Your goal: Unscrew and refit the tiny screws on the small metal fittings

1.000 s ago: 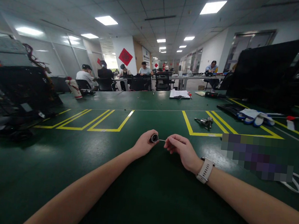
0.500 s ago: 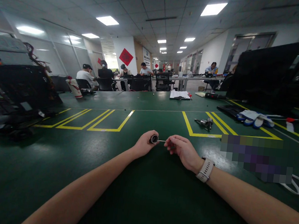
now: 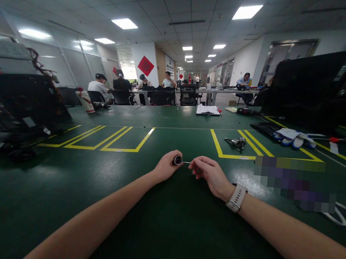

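My left hand (image 3: pixel 167 164) is wrapped around a short black cylindrical part (image 3: pixel 177 160), whose round, ringed end faces me. From the part's right side a thin metal rod (image 3: pixel 186 162) runs across to my right hand (image 3: pixel 207 172). My right fingertips are pinched on the rod's other end. Fingers hide most of it, so its exact kind does not show. Beyond my right hand, a grey metal fitting (image 3: pixel 236 142) lies on the green table (image 3: pixel 150 230) inside a yellow taped outline.
White-and-blue gloves (image 3: pixel 295 138) lie at the right near a large black box (image 3: pixel 316 87). A clipboard with papers (image 3: pixel 208 110) and a dark power tool (image 3: pixel 248 112) are at the far edge. Black equipment (image 3: pixel 24 105) stands on the left. Several people sit at desks beyond.
Both hands stay almost in place, with only a slight shift to the left. The grip on the cylindrical part and the rod is the same.
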Demonstrator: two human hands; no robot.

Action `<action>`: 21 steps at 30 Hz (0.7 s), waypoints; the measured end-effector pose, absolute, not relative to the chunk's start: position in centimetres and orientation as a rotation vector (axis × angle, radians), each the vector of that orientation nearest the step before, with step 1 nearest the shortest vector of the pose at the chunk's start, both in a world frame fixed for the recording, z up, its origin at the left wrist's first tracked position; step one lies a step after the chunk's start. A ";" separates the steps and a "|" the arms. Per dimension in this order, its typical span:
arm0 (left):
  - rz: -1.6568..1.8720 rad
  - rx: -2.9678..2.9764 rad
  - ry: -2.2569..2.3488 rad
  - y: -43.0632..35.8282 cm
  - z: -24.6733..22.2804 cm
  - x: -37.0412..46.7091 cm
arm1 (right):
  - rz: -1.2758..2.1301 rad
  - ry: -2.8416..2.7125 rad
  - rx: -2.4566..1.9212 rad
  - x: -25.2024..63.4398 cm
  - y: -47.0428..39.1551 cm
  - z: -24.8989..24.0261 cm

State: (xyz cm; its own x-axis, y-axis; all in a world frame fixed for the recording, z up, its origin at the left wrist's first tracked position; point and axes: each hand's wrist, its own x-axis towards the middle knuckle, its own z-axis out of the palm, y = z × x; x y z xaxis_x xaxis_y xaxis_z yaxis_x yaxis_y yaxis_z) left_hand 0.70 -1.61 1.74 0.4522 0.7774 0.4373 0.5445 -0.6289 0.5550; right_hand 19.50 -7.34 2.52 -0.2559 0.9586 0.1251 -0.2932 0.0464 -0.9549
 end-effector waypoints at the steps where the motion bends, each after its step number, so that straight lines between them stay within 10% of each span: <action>1: 0.967 2.380 1.137 -1.6 1.7 0.7 | 1.456 -1.227 -0.794 19.5 -7.4 2.5; 21: 0.948 2.343 1.014 -2.1 2.3 0.6 | 1.528 -1.188 -0.736 19.5 -7.4 2.6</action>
